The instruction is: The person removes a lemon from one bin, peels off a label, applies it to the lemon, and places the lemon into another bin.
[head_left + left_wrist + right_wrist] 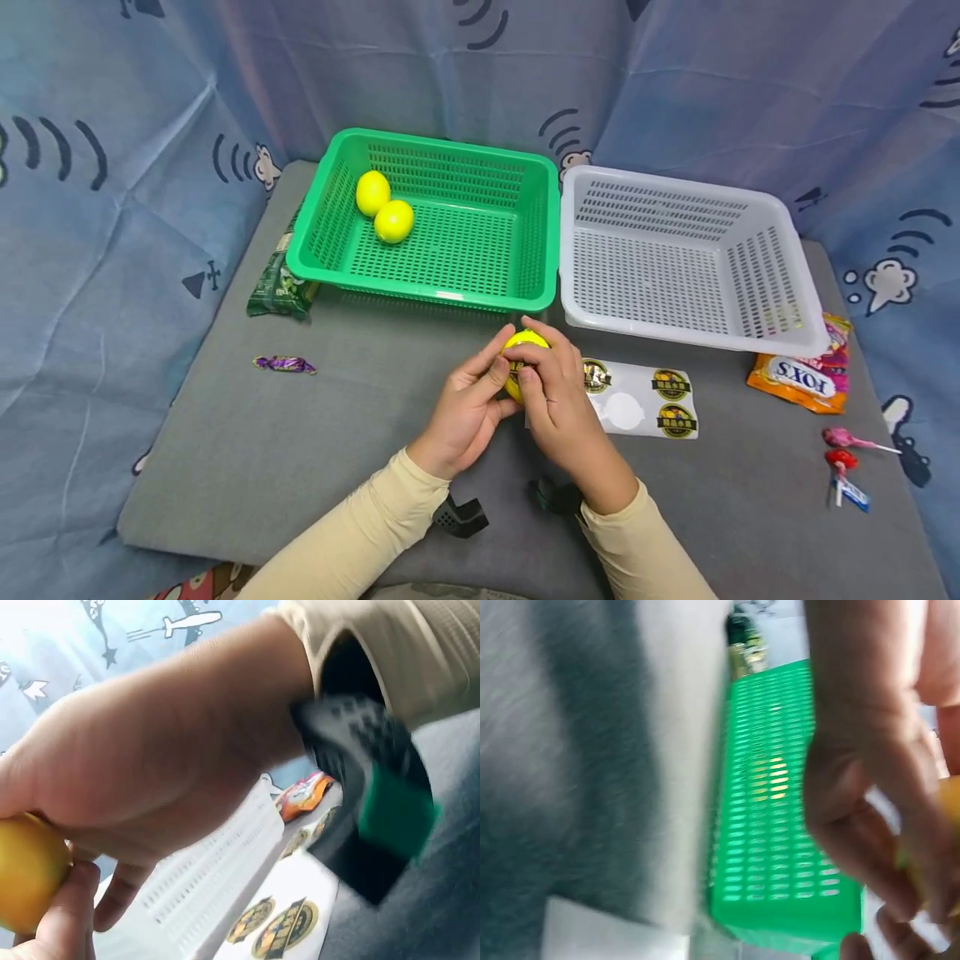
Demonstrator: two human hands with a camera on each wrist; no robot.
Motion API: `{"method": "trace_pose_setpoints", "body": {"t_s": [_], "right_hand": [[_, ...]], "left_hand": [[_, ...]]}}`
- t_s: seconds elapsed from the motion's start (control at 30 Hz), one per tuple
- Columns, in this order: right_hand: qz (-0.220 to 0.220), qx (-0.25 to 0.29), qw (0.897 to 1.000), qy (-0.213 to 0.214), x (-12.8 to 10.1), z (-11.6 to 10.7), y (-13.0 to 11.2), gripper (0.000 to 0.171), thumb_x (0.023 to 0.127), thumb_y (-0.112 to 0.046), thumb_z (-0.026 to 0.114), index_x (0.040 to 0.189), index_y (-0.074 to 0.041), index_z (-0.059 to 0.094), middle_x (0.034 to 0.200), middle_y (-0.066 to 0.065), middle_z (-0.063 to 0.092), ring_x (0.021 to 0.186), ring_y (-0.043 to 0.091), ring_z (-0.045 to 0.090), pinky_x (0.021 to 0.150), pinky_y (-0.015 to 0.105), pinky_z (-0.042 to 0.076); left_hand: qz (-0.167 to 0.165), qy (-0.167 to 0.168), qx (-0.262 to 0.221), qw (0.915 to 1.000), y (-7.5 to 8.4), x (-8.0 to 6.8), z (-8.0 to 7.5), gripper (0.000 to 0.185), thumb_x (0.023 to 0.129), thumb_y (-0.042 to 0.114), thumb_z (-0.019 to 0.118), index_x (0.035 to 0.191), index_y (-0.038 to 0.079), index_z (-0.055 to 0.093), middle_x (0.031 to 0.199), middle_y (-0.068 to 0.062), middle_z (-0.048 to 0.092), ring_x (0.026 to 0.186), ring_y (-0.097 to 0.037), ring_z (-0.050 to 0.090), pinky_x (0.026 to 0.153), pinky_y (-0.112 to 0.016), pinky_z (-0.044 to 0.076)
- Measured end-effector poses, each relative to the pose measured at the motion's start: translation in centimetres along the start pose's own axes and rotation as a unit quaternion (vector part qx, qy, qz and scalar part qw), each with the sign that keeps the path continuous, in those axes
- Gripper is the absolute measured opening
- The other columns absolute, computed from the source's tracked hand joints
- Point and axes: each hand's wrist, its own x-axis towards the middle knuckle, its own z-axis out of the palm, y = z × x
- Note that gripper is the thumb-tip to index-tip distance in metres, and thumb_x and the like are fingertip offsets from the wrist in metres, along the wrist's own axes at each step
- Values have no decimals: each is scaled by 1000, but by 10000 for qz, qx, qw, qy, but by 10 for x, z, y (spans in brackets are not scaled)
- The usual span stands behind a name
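A yellow lemon (527, 337) is held between both hands in front of the baskets. A dark and gold sticker shows on its side, partly covered by fingers. The left hand (463, 417) grips the lemon from the left, thumb on its near side. From the right, the right hand (561, 408) holds it too, its fingers curled over the top and its thumb against the sticker side. Close by the right hand lies a white sheet (637, 377) with several round stickers and a blank round spot. In the left wrist view the lemon (30, 874) sits at the fingertips.
A green basket (420, 293) holds two lemons (393, 222); a white basket (693, 335) stands beside it. A green packet (281, 292) and purple wrapped candy (285, 364) lie left. An orange candy bag (798, 383) and lollipops (842, 460) lie right.
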Motion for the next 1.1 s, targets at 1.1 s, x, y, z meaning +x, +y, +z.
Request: {"method": "trace_pose_setpoints", "body": {"t_s": [1.1], "right_hand": [[-61,-104,9998,-131,-8,-12,10,39,107,-20,49,142,-2,51,143,20,52,132,37,50,114,40,35]], "left_hand": [[-21,-605,525,9968,2,1,7,61,112,8,52,167,7,27,172,-10,28,125,-13,62,93,-29,57]]}}
